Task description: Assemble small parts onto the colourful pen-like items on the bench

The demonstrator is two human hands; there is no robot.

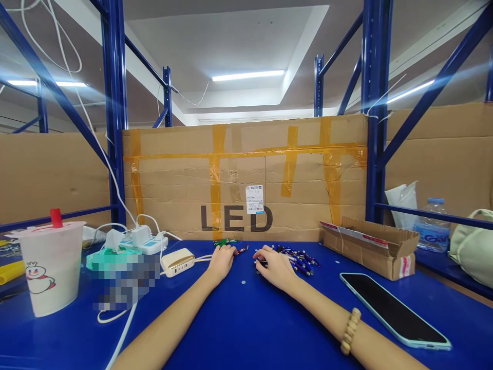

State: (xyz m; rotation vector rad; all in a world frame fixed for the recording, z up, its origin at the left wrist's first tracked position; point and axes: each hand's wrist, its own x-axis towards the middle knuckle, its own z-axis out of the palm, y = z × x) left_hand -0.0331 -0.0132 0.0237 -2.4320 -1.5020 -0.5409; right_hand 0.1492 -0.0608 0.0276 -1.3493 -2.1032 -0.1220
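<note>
Pinching a dark piece (262, 263) in my right hand (275, 267), fingers narrow, I work at the pile's (298, 255) near edge on the table (246, 318). My left hand (222, 261) curls beside it; whether it grips anything, I cannot tell. A few green ones (222, 242) lie apart; most of the pile remains, I judge. A box (370, 246) and phone (393, 308) sit to the right.

I am bare-armed from the lower edge of the view up to my left hand (221, 262) and my right hand (275, 268). On my right wrist I wear a bracelet (350, 331) of rounded, pale tan beads, strung close together in a single row; they look like wood.
</note>
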